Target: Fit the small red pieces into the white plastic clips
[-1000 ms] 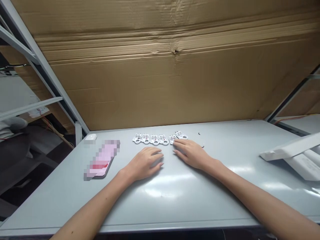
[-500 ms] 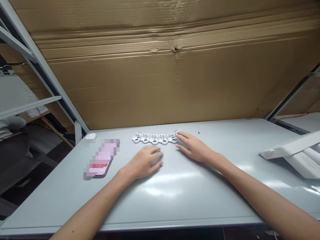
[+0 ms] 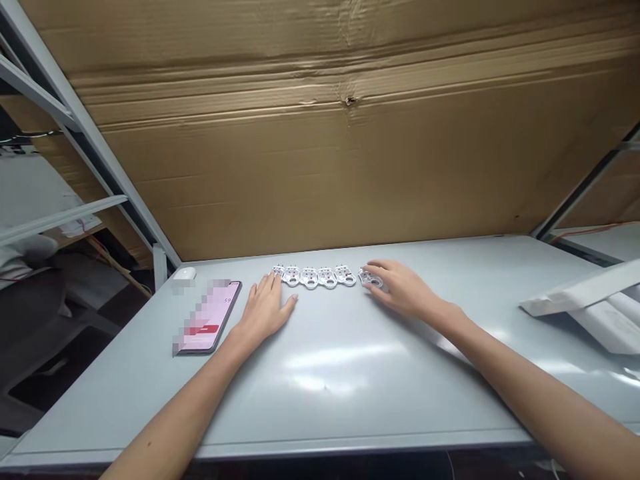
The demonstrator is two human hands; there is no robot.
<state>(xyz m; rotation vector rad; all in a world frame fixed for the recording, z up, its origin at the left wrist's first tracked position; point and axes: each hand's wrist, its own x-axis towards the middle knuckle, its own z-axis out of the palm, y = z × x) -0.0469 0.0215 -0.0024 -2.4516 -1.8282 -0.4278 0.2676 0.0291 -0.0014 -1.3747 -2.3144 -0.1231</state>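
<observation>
Probably a workshop or storeroom bench: grey metal tabletop (image 3: 320, 393), metal frame (image 3: 100, 147), big cardboard (image 3: 320, 173) behind.

White parts (image 3: 311, 283) with red specks, a pink-screened phone (image 3: 213, 313), and brown cardboard (image 3: 320, 173).

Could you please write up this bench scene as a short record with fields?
Surface: smooth light-grey table
Backdrop: brown corrugated cardboard
Pieces: six small white ring-ended parts, roughly in a row; a gap sets the rightmost apart
Left hand: left hand, fingertips at the leftmost part
Right hand: right hand, fingers at the rightmost part
Left side: slim dark-edged phone, pink screen partly pixelated; small white rounded case
Right side: long white angular objects
</observation>
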